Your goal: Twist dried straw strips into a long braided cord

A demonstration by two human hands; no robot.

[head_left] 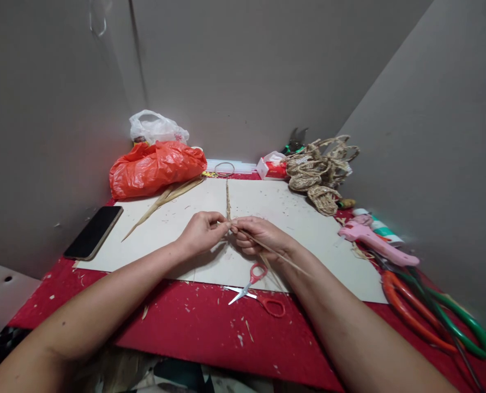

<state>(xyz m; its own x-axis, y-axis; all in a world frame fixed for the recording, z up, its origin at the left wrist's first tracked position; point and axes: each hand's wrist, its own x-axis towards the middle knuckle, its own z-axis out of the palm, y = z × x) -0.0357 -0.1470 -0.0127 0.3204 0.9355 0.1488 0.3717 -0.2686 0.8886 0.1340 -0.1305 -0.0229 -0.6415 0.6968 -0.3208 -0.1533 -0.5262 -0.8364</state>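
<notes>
A thin braided cord of dry plant fibre (228,197) runs away from me over the white board (193,218). My left hand (204,232) pinches its near end between thumb and fingers. Right beside it, fingertips touching, my right hand (253,234) is closed on the loose fibre strands (273,254), which trail back past the wrist. Just below the hands lie open small scissors (251,289) with red handles, partly on the board's near edge. How the strands cross between the fingertips is hidden.
Left: a black phone (93,233), dry husk strips (161,204), an orange plastic bag (156,168). Right: coiled twine (322,172), a tissue pack (272,166), a pink glue gun (377,243), large orange-handled shears (414,316) and green-handled ones (467,327). Grey walls enclose the red-covered table (210,327).
</notes>
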